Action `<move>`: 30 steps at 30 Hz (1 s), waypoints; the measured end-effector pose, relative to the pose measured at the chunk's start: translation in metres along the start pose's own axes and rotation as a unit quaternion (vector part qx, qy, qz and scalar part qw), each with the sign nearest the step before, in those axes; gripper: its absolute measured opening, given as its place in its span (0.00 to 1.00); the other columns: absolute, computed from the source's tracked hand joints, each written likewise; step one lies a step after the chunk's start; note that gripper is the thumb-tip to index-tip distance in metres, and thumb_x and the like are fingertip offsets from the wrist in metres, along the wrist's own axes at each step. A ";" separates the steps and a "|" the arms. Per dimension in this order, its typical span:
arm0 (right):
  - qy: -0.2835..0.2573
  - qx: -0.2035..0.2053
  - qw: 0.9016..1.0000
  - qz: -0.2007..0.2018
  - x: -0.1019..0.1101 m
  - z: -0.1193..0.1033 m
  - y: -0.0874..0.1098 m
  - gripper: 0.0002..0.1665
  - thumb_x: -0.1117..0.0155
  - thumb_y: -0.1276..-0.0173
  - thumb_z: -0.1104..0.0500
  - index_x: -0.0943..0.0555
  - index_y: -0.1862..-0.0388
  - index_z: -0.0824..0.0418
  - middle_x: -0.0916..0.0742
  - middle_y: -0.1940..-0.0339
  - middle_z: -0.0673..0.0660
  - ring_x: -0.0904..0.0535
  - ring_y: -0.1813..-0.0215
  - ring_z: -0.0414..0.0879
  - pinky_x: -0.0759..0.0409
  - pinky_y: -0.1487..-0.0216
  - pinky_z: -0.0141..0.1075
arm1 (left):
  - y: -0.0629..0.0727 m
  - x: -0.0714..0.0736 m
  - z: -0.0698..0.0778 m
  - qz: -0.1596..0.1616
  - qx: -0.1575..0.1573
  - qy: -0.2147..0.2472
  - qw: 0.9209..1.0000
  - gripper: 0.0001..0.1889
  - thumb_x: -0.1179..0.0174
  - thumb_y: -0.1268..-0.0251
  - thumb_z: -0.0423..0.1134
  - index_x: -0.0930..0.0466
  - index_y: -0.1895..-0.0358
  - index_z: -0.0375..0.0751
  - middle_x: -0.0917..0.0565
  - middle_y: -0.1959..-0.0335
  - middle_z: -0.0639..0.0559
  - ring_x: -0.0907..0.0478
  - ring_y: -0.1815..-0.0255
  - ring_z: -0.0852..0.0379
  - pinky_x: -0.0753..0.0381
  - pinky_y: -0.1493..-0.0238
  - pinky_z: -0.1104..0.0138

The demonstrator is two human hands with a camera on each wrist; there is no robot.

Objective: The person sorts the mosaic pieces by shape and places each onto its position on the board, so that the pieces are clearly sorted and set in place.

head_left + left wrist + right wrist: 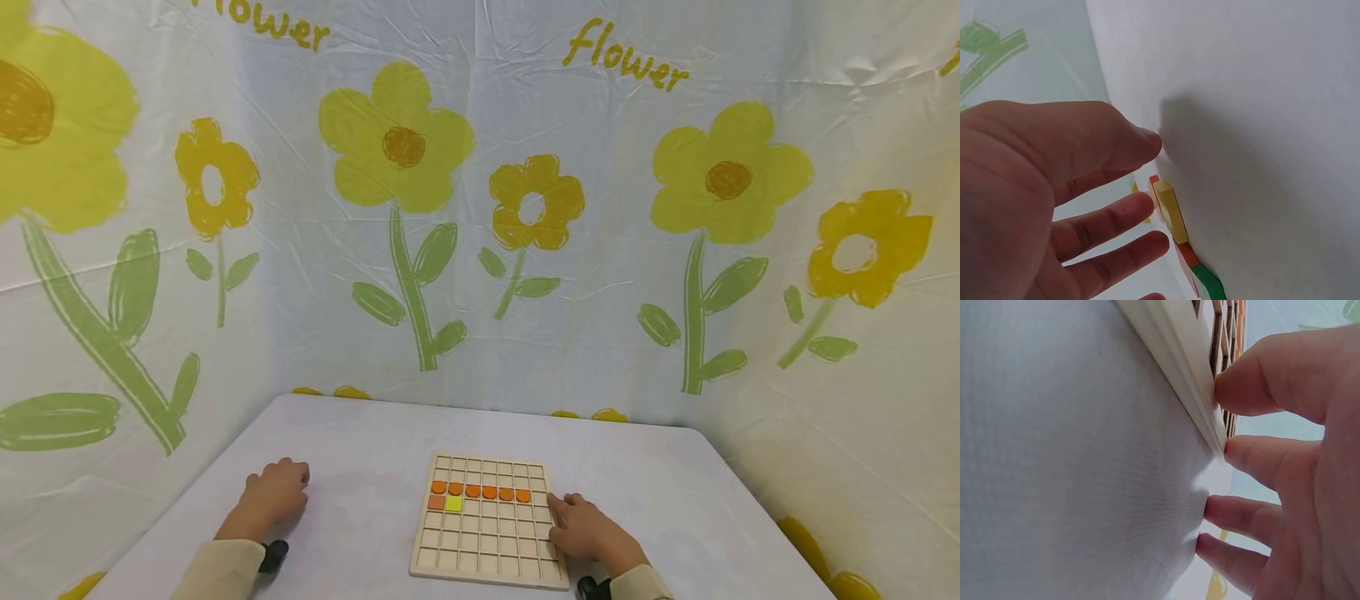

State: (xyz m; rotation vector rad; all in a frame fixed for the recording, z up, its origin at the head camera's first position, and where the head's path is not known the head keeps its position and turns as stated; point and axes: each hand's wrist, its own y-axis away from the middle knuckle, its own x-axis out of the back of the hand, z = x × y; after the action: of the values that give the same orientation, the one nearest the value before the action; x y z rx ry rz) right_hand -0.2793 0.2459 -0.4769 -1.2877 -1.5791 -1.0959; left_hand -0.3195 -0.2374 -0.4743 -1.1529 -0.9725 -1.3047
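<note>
A wooden grid board [480, 567] lies on the table. Several orange round pieces [490, 492] fill a row of it; below their left end sit an orange square tile [437, 502] and a yellow square tile [453, 503]. My right hand [588, 529] rests at the board's right edge. In the right wrist view its thumb [1250, 387] and index finger touch the board's rim, while two other fingers reach the tabletop. Left of the board, my left hand [276, 492] is held with fingers loosely bent, nothing between them. Beyond its fingertips, the left wrist view shows a yellow piece [1171, 211] and a green piece [1209, 282].
The white tabletop [360, 467] extends around the board and both hands. A flower-printed cloth [480, 333] hangs behind and along both sides of the table. Dark wrist cameras sit at the left cuff [217, 571] and right cuff [639, 583].
</note>
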 end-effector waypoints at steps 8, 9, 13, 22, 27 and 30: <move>0.001 -0.002 1.000 -0.002 0.000 -0.001 0.000 0.35 0.44 0.38 0.53 0.30 0.30 0.58 0.29 0.32 0.68 0.33 0.32 0.67 0.34 0.36 0.63 | 0.000 0.001 -0.008 -0.005 -0.007 0.000 1.000 0.09 0.40 0.44 0.33 0.21 0.59 0.37 0.21 0.63 0.43 0.23 0.61 0.43 0.27 0.60 0.43; 0.000 -0.003 1.000 -0.002 0.000 -0.001 0.000 0.35 0.44 0.38 0.53 0.30 0.30 0.58 0.29 0.32 0.68 0.33 0.32 0.67 0.34 0.37 0.63 | 0.000 0.001 -0.009 -0.005 -0.008 -0.002 1.000 0.09 0.40 0.44 0.33 0.21 0.59 0.37 0.21 0.63 0.43 0.23 0.61 0.43 0.27 0.60 0.43; -0.001 -0.002 1.000 -0.001 0.000 0.000 0.000 0.35 0.44 0.38 0.53 0.30 0.30 0.58 0.29 0.32 0.68 0.33 0.32 0.67 0.34 0.37 0.63 | 0.000 -0.001 -0.014 -0.001 -0.017 -0.011 1.000 0.07 0.40 0.43 0.31 0.22 0.60 0.38 0.22 0.65 0.45 0.24 0.63 0.44 0.27 0.62 0.45; 0.000 0.000 1.000 0.001 0.000 0.001 0.001 0.35 0.44 0.37 0.52 0.30 0.30 0.58 0.28 0.32 0.67 0.33 0.32 0.67 0.34 0.37 0.63 | 0.002 0.004 -0.016 0.004 -0.014 -0.005 1.000 0.06 0.41 0.42 0.28 0.25 0.66 0.42 0.23 0.70 0.49 0.26 0.67 0.49 0.29 0.64 0.48; 0.003 -0.001 1.000 0.002 0.000 0.001 0.001 0.34 0.44 0.37 0.52 0.30 0.31 0.57 0.28 0.32 0.67 0.32 0.32 0.66 0.34 0.37 0.63 | 0.003 0.007 -0.014 0.000 -0.012 0.003 1.000 0.06 0.43 0.41 0.27 0.26 0.66 0.42 0.24 0.71 0.50 0.27 0.68 0.51 0.30 0.64 0.49; 0.002 -0.004 1.000 0.000 0.000 0.000 0.001 0.34 0.44 0.37 0.52 0.30 0.31 0.57 0.28 0.32 0.67 0.33 0.32 0.66 0.34 0.36 0.63 | 0.001 0.006 -0.015 -0.004 -0.012 0.001 1.000 0.05 0.41 0.44 0.29 0.26 0.67 0.42 0.24 0.72 0.49 0.27 0.68 0.50 0.30 0.64 0.49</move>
State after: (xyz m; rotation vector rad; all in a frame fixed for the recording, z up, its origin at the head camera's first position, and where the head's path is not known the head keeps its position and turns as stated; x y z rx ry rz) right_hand -0.2785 0.2463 -0.4769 -1.2909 -1.5723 -1.1050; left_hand -0.3191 -0.2532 -0.4713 -1.1666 -0.9627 -1.3266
